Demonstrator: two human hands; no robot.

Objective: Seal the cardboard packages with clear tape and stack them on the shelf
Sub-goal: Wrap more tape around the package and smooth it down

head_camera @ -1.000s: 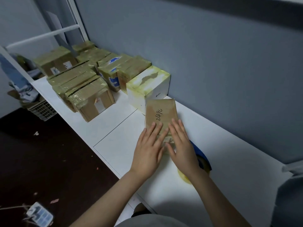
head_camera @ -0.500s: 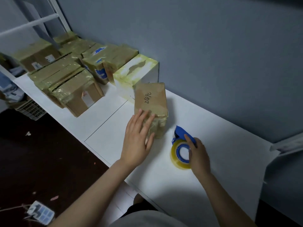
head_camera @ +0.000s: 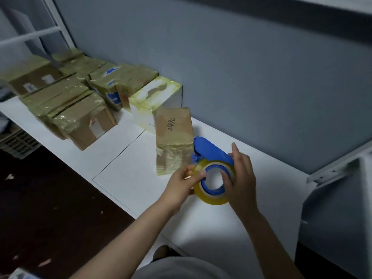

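A small cardboard package [head_camera: 173, 135] with "2492" handwritten on top stands on the white shelf [head_camera: 128, 174], its near face wrapped in yellowish clear tape. Just right of it I hold a blue tape dispenser [head_camera: 211, 153] with a roll of clear tape [head_camera: 214, 196] lifted off the shelf. My right hand [head_camera: 240, 182] grips the dispenser, with the thumb in the roll's blue core. My left hand [head_camera: 182, 185] pinches the roll's outer edge on its left side.
Several taped cardboard packages [head_camera: 84, 121] sit in rows at the shelf's far left, with a taped white box [head_camera: 156, 97] closest to the small package. The grey wall runs behind. A white metal bracket [head_camera: 338, 170] juts in at right. Dark floor lies left.
My left hand left the small package and came over to the tape roll. My right hand lifted the dispenser off the shelf.
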